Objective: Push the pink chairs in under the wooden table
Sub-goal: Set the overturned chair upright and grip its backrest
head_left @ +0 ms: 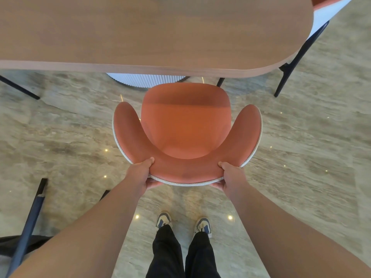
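Observation:
A pink upholstered chair (pixel 185 129) with curved arms and a pale woven outer shell stands right in front of me, facing the wooden table (pixel 152 35). Its seat front lies just short of the table's near edge, with a narrow strip of floor between them. My left hand (pixel 143 174) grips the left part of the backrest rim, thumb on top. My right hand (pixel 228 175) grips the right part of the same rim. A second pink chair (pixel 325 11) with a white shell stands at the table's far right end, mostly hidden by the tabletop.
A white ribbed table base (pixel 146 81) shows under the tabletop just beyond the chair. Black chair legs stand at the right (pixel 297 59), at the far left (pixel 20 88) and beside my left arm (pixel 30 221). My feet (pixel 182 222) are on the glossy stone floor.

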Demonstrator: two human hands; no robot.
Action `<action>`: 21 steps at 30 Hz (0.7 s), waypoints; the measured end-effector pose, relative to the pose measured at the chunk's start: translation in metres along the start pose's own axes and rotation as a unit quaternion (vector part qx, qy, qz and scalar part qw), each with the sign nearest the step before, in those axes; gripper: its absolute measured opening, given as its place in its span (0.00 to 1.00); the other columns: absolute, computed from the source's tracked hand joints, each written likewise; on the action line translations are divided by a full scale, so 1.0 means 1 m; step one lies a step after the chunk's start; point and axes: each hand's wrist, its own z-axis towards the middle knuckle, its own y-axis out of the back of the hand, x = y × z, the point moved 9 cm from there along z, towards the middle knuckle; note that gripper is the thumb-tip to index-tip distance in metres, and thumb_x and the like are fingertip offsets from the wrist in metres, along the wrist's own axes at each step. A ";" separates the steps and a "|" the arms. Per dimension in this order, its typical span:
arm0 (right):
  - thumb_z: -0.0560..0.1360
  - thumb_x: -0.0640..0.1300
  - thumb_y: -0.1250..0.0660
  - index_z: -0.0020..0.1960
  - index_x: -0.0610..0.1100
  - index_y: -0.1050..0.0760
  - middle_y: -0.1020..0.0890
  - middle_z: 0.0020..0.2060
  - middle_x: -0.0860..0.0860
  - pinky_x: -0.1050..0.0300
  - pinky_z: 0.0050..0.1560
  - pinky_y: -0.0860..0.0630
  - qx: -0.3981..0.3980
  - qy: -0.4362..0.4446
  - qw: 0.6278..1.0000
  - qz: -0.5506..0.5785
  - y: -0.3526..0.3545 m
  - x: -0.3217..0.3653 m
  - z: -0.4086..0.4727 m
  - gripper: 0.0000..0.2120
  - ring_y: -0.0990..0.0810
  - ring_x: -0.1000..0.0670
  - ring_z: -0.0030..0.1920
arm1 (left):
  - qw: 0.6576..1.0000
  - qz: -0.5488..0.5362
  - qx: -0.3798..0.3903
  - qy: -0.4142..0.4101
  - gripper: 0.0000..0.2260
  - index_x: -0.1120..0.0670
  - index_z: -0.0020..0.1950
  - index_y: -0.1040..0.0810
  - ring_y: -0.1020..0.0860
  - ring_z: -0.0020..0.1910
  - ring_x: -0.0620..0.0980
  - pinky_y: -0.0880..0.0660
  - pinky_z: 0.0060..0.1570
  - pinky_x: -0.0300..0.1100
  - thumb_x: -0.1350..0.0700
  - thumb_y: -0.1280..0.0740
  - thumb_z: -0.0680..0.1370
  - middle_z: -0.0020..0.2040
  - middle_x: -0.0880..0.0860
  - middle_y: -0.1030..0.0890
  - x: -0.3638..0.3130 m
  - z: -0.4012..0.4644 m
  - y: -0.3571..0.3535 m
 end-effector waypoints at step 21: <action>0.78 0.54 0.39 0.81 0.50 0.49 0.45 0.82 0.50 0.41 0.77 0.44 -0.133 0.389 0.810 -0.418 0.017 0.052 -0.063 0.36 0.49 0.45 0.81 | 0.755 0.457 -0.191 -0.429 0.30 0.53 0.79 0.40 0.46 0.80 0.62 0.41 0.74 0.61 0.48 0.35 0.80 0.81 0.60 0.42 -0.062 -0.065 -0.015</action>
